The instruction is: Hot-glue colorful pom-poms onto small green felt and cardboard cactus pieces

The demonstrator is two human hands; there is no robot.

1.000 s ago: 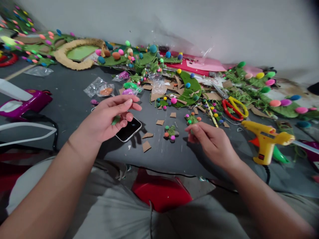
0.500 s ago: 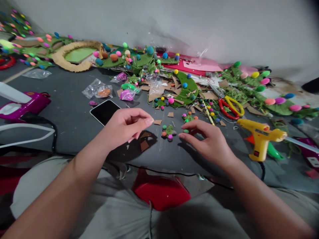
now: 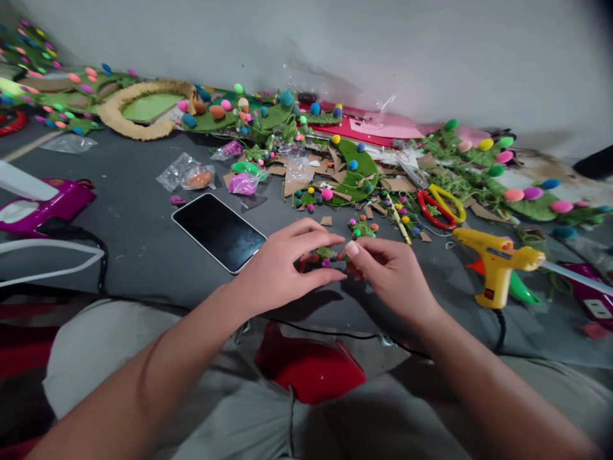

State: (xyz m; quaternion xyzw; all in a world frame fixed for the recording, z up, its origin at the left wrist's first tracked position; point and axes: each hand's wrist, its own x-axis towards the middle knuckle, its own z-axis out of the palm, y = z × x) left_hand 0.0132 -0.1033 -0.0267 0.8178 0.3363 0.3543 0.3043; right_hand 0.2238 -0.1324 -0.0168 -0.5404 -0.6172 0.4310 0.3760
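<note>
A small green felt piece (image 3: 324, 254) with coloured pom-poms lies on the grey table, partly covered by my fingers. My left hand (image 3: 292, 265) curves around it from the left, thumb and forefinger apart on either side. At its right, my right hand (image 3: 387, 271) is pinched, thumb against forefinger; whatever sits between those fingertips is hidden. The two hands' fingertips are close together. Just behind them lies another small green piece (image 3: 364, 227) with pom-poms. A dark-screened phone (image 3: 218, 230) is beside my left wrist.
A yellow glue gun (image 3: 498, 259) stands at the right, its cord hanging over the front edge. Red-and-yellow-handled scissors (image 3: 440, 206), cardboard scraps (image 3: 400, 184) and a pencil (image 3: 400, 220) lie behind my right hand. Plastic bags (image 3: 184, 172) and a beige ring (image 3: 136, 130) lie at the back left.
My left hand has moved right and down to the felt piece, uncovering more of the phone. My right fingers have closed into a pinch; the green pom-pom between them is now hidden.
</note>
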